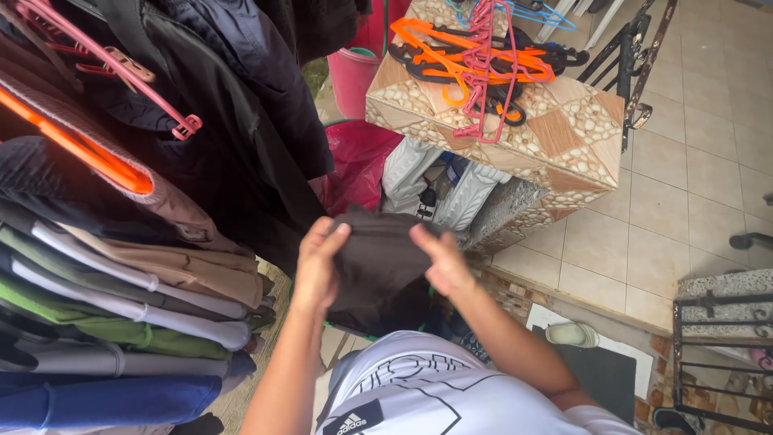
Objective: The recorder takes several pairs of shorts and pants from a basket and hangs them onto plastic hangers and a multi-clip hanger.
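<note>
- Now, soft, dark brown cloth (378,258), rumpled, hangs just below the stone-patterned tiled block (555,133).
- Left hand (318,262) and right hand (441,259) each pinch its upper edge.
- 2 orange plastic hangers (451,60) lie atop that block.

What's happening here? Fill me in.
A person is holding a dark garment with both hands: the left hand grips its left edge and the right hand its right edge, at chest height. To the left, clothes hang packed together on a rack, with dark jackets above them. Ahead, a pile of hangers, orange, pink and black, lies on a tiled counter. A pink bucket stands behind it.
</note>
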